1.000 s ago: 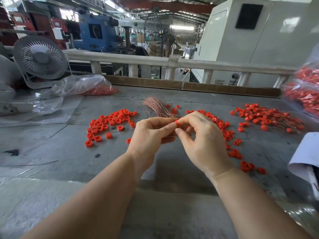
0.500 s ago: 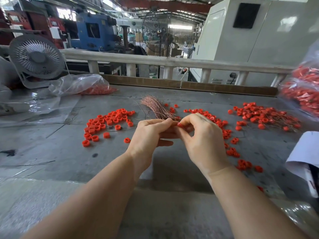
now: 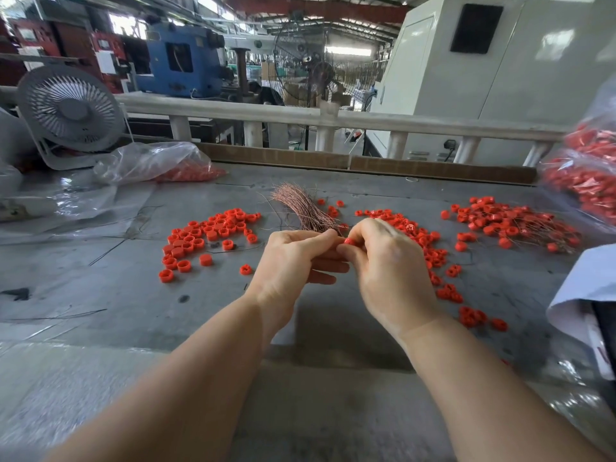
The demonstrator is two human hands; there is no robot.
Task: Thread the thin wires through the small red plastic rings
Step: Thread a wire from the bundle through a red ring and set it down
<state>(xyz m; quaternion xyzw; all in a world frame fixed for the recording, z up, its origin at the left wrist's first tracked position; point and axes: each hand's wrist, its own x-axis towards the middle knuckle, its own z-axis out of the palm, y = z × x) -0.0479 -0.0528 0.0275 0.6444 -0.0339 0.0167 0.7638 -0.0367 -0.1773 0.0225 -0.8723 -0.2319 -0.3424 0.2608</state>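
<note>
Right hand (image 3: 390, 265) pinched red ring (image 3: 349, 241) | left hand (image 3: 293, 258) apparently pinched wire, just before wire bundle (image 3: 300, 208) | steady ring, feed straight

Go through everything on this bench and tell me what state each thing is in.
left hand: holding the wire bundle
right hand: pinching one red ring
wire bundle: fanned out, far end on the table
loose rings: scattered, unthreaded
desk fan: upright
plastic bag: lying down
</note>
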